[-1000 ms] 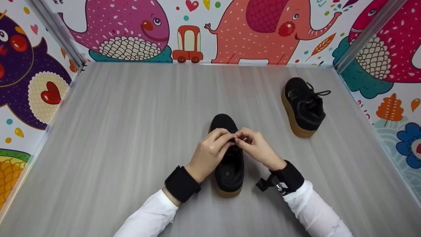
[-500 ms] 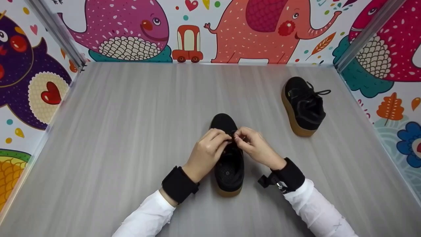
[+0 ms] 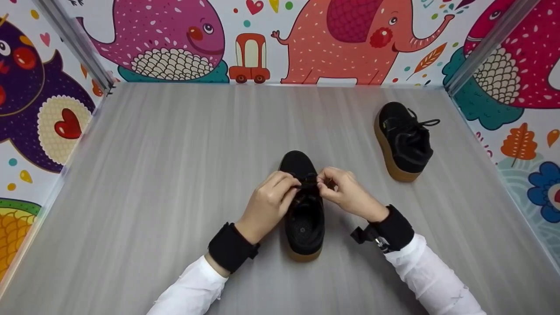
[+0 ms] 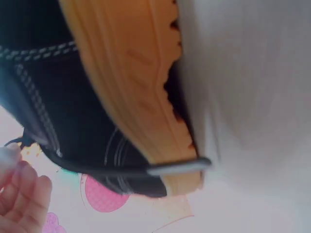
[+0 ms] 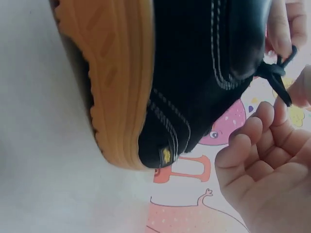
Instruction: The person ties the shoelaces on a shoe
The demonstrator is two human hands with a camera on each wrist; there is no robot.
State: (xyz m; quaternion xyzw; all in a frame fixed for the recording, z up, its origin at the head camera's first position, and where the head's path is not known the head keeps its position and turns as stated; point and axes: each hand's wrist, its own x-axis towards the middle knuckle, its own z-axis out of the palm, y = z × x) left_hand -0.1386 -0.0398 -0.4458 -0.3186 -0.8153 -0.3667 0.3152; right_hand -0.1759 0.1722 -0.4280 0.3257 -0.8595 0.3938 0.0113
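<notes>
A black shoe [image 3: 303, 227] with a tan sole stands upright on the grey surface, toe pointing away. My left hand [image 3: 267, 203] pinches one part of its black shoelace [image 3: 309, 183] left of the tongue, while my right hand [image 3: 352, 194] pinches another part on the right. Between the hands, the right wrist view shows a knot [image 5: 276, 70] in the lace near the top of the shoe. One lace end [image 4: 112, 171] hangs across the shoe's side in the left wrist view. My fingertips partly hide what they grip.
A second black shoe [image 3: 404, 144] with a looped lace stands at the back right. Printed cartoon panels [image 3: 341, 43] wall the grey surface [image 3: 175, 153] at the back and on both sides.
My hands have drawn apart, the left one moving left and the right one moving right, with the lace stretched between them. Both shoes have stayed in place.
</notes>
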